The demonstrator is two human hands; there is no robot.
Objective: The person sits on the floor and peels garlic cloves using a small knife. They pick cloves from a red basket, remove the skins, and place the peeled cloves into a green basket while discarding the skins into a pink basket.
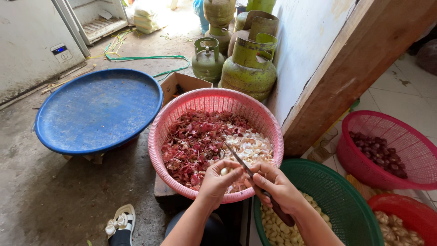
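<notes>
Left hand [217, 182]: fingers curled together around a single pale garlic clove [224, 171], pinched between thumb and fingertips, held above the near rim of the pink basket [160, 132].

Right hand [278, 187]: closed in a fist on the dark handle of a small knife [248, 171]; the thumb lies along the blade side. The thin blade points up and to the left, across the clove, its tip over the peelings. The two hands touch at the knuckles.

Pink basket: round, plastic, latticed wall, directly beyond the hands. Holds red-purple shallot skins [193, 141] on its left and centre, pale garlic skins [250, 146] heaped at its right near side.

Green basket [346, 200]: just beside the pink one, under the right forearm. Holds peeled pale cloves [275, 225], partly hidden by the arm.

Magenta basket [409, 141]: at the right, on the tiled floor, holding dark purple shallots [380, 155].

Red basket [409, 214]: lower right corner, only partly in view, holding brownish unpeeled bulbs [398, 232].

Blue round tray [98, 109]: left of the pink basket, on the concrete floor.

Cardboard box [182, 84]: open, behind the pink basket.

Green gas cylinders [248, 68]: several, grouped against the wall beyond the box.

White sandal [120, 223] with a bow: bottom edge, on the person's foot.
</notes>
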